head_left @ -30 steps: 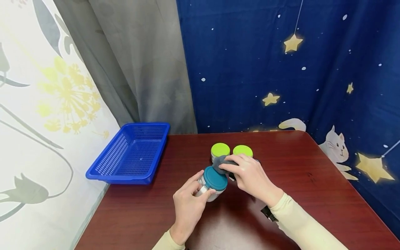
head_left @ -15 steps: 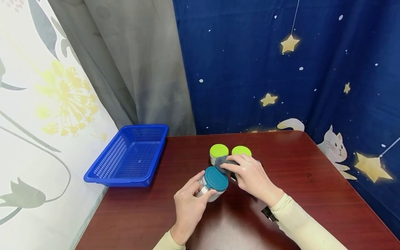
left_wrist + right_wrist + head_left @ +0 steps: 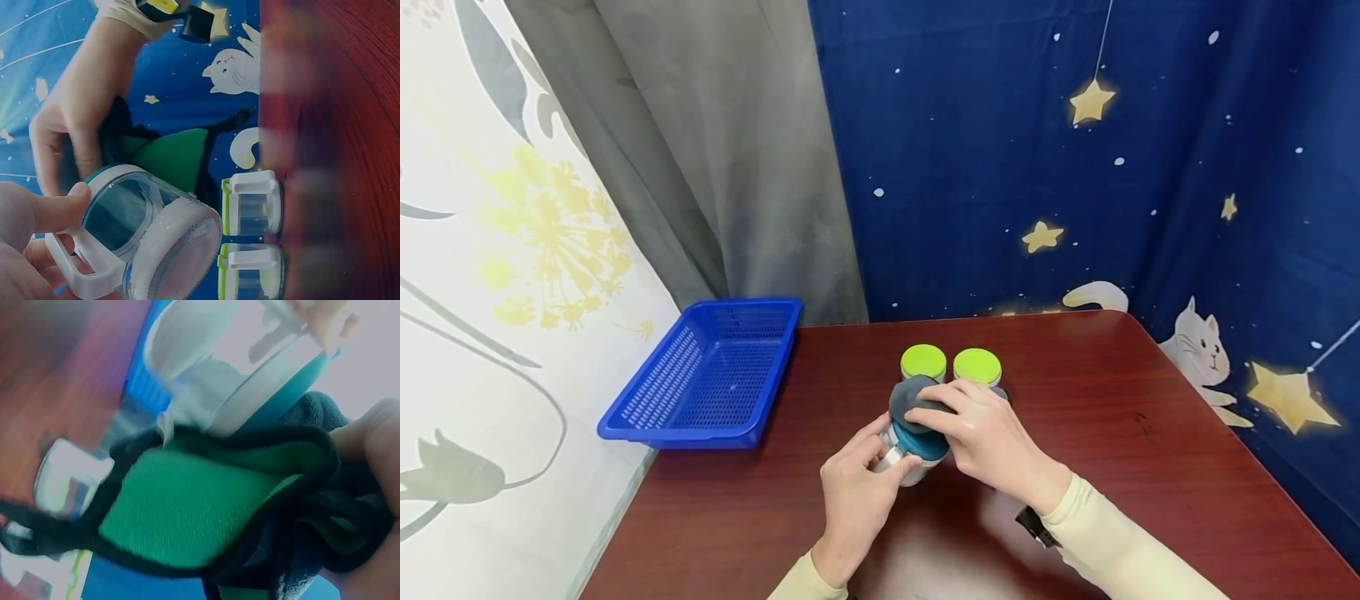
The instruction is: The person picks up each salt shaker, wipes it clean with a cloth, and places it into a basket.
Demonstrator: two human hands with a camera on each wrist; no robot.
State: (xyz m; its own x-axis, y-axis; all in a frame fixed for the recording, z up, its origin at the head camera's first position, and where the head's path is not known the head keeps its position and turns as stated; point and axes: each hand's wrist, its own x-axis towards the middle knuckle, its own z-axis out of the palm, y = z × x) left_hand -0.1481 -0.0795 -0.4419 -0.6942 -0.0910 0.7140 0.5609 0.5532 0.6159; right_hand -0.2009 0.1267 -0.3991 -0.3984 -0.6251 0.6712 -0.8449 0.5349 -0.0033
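My left hand [image 3: 861, 496] grips the white handle of a clear glass jar with a teal lid [image 3: 931, 447]. In the left wrist view the glass jar [image 3: 178, 244] is tilted, its base toward the camera, with pale residue or contents inside that I cannot make out. A cloth [image 3: 904, 404], dark grey on one side, is held in my right hand [image 3: 992, 437] against the lid, covering much of it. Seen from the right wrist, the cloth [image 3: 187, 509] shows a green side with dark edging and a loose strap; the fingers behind it are partly hidden.
Two jars with lime lids, the left one [image 3: 922, 361] and the right one [image 3: 977, 367], stand just behind the hands. At the table's left edge is a blue perforated basket [image 3: 730, 375]. Curtains hang behind the reddish-brown table [image 3: 1075, 400].
The right hand and cloth have slid left and over the teal lid, hiding more of it. The left hand keeps its grip, the jar nearly still. The head view has shifted slightly.
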